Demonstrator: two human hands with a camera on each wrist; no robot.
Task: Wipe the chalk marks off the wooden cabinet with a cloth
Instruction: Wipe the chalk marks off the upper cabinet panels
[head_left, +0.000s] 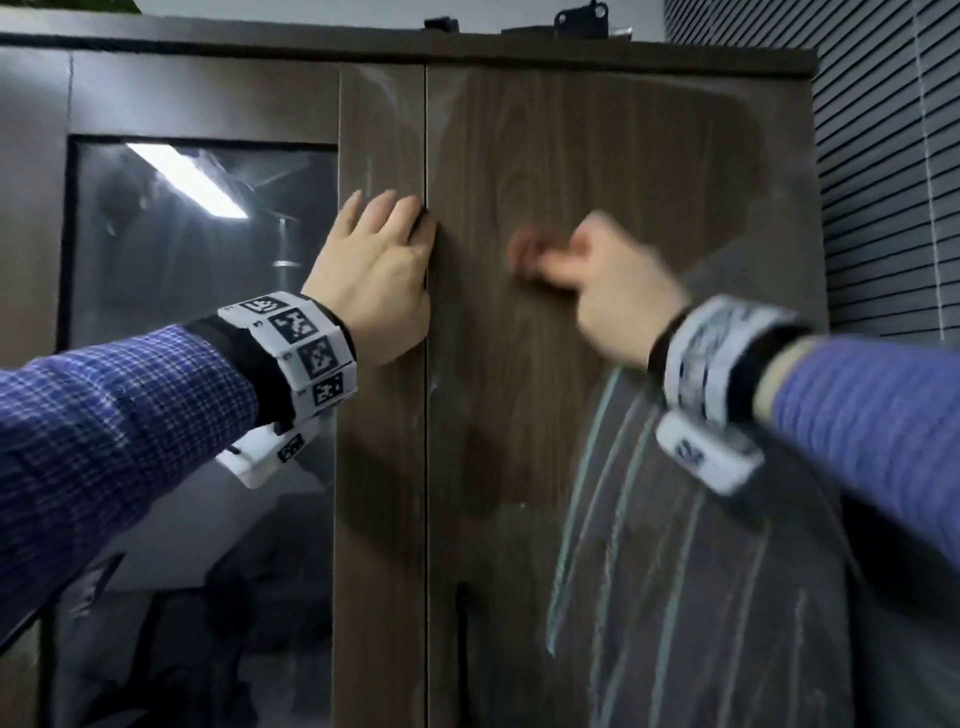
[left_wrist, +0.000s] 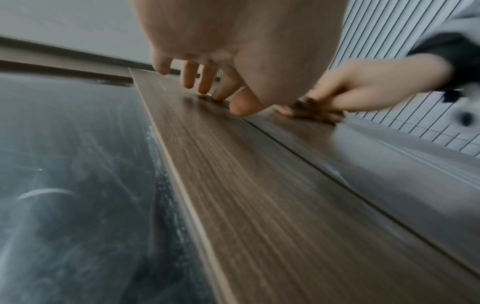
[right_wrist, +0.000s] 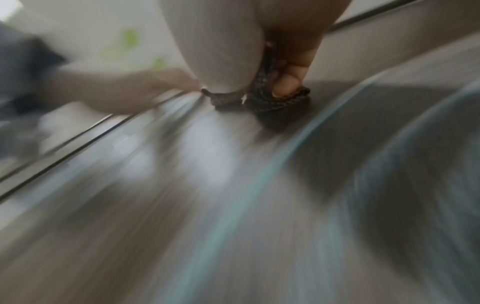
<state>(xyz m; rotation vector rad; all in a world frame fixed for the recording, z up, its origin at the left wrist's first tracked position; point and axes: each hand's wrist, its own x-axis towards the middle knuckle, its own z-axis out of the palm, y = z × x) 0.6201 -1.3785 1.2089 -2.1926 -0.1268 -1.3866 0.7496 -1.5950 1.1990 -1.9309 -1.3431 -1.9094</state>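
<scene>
A brown wooden cabinet (head_left: 519, 130) fills the head view. Pale blue-white chalk stripes (head_left: 623, 545) run down the lower right of its right door, beside a darker wiped patch (head_left: 545, 364). My right hand (head_left: 608, 291) grips a small brown cloth (head_left: 524, 249) and presses it on that door; both are motion-blurred. The right wrist view shows the cloth (right_wrist: 267, 100) bunched under my thumb. My left hand (head_left: 379, 270) lies flat with straight fingers on the left door's wooden frame, at the gap between the doors. In the left wrist view its fingertips (left_wrist: 205, 90) touch the wood near the cloth (left_wrist: 309, 112).
The left door holds a dusty glass pane (head_left: 197, 364) that reflects a ceiling light. Slatted blinds (head_left: 893, 171) hang to the right of the cabinet. Small dark objects (head_left: 582, 18) sit on the cabinet top.
</scene>
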